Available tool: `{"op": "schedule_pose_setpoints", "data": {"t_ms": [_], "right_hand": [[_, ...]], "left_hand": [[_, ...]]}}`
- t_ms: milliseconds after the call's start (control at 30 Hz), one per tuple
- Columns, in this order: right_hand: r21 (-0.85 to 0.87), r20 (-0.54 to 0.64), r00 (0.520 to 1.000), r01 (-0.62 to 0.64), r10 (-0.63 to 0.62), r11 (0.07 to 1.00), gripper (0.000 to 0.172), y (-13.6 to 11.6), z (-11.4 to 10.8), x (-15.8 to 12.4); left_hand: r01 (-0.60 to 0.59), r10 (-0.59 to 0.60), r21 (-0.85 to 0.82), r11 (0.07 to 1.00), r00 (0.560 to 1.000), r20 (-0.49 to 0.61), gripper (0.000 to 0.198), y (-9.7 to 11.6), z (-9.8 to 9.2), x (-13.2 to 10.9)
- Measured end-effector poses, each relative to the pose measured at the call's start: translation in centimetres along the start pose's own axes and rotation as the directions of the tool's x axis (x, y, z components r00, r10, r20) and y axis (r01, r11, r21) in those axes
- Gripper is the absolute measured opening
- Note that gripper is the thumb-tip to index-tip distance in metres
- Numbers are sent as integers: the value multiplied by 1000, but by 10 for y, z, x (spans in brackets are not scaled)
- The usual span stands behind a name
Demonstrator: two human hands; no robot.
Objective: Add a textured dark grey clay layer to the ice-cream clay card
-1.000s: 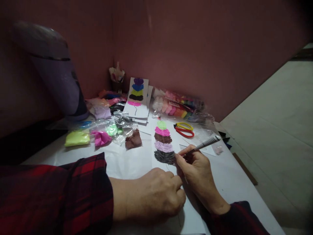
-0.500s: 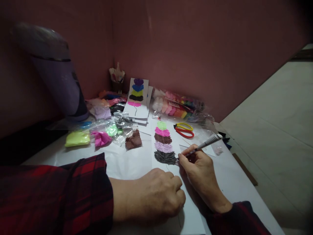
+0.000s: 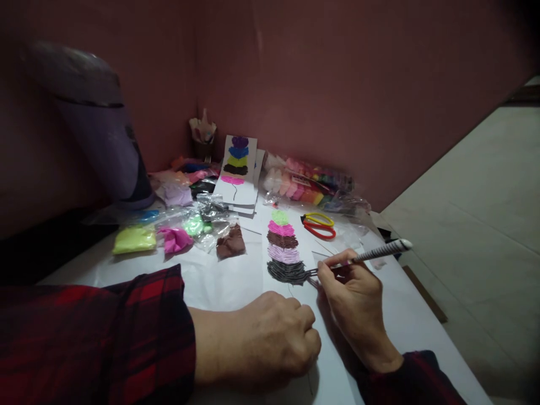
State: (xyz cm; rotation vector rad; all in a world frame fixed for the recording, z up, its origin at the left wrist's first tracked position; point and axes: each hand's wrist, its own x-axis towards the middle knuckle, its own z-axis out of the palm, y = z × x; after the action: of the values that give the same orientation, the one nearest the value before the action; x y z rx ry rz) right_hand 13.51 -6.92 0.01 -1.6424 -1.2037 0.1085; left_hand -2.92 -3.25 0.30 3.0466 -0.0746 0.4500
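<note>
My right hand (image 3: 354,301) pinches a fork (image 3: 383,250) with a striped handle. The tines touch the right edge of a dark grey clay band (image 3: 286,271). Above that band, lavender, brown, pink and light green clay layers, all ridged, form a stack on a white paper sheet (image 3: 306,247). Just below the stack, my left hand (image 3: 274,334) rests on the paper as a closed fist. Its fingertips are turned under, so anything inside is hidden. A thin drawn line runs down the paper beside it.
Bagged clay lies left: yellow (image 3: 134,239), pink (image 3: 176,240) and brown (image 3: 231,243). Scissors (image 3: 319,225) with yellow and red handles lie beyond my right hand. Behind are a finished card (image 3: 244,194), a packet of coloured clay (image 3: 299,183) and a tall purple container (image 3: 99,135).
My right hand and the fork have shifted to the right, and the fork lies flatter, with more of its tines showing. My left hand stays in place.
</note>
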Motion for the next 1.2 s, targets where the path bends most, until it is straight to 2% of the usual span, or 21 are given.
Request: {"op": "schedule_pose_setpoints", "data": {"t_ms": [200, 267, 467, 567, 833, 1200], "right_hand": [[134, -122, 992, 4, 13, 991, 16, -2, 0, -2], [135, -102, 995, 8, 6, 991, 16, -2, 0, -2], [128, 120, 992, -46, 31, 991, 17, 0, 3, -6], [140, 168, 985, -70, 46, 988, 18, 1, 5, -8], [100, 205, 977, -78, 56, 992, 18, 1, 5, -7], [88, 167, 981, -111, 95, 990, 18, 0, 4, -5]], "left_hand": [[-4, 4, 2, 1000, 999, -33, 7, 0, 1, 0], [-8, 8, 9, 1000, 999, -39, 6, 0, 2, 0], [-8, 10, 22, 1000, 998, -63, 8, -1, 4, -1], [0, 1, 22, 1000, 999, -51, 7, -1, 4, 0], [-3, 5, 33, 999, 998, -56, 6, 0, 4, 0], [9, -8, 20, 1000, 1000, -28, 9, 0, 4, 0]]}}
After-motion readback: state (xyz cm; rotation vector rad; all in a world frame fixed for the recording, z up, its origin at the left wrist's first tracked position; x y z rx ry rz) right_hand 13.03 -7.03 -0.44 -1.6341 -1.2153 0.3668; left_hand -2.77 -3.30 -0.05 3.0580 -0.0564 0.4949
